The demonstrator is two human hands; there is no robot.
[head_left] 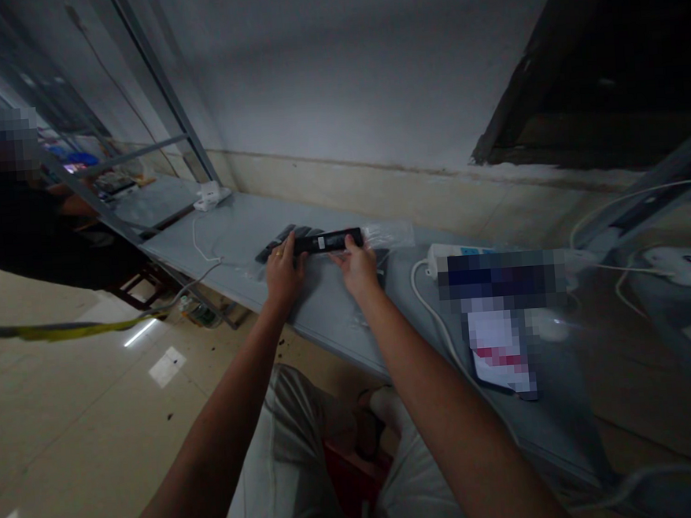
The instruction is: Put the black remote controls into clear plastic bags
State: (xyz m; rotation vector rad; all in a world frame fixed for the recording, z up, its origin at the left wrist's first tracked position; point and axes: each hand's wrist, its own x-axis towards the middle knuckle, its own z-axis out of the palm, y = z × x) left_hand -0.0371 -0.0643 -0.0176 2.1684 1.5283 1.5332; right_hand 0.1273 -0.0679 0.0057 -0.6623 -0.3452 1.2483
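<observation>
A long, flat black bar with a small white label is held level above the grey table; its exact kind is unclear. My left hand is closed around its left end, a ring on one finger. At the other end my right hand pinches it, thumb on top. Several similar dark pieces lie behind and left of my left hand. Clear plastic wrap shows just beyond my right hand.
A white power strip with cables lies at right, near a phone-like device, partly blurred. A white plug-like box with a cord sits at far left. Metal frame posts rise behind. Another person is at the left.
</observation>
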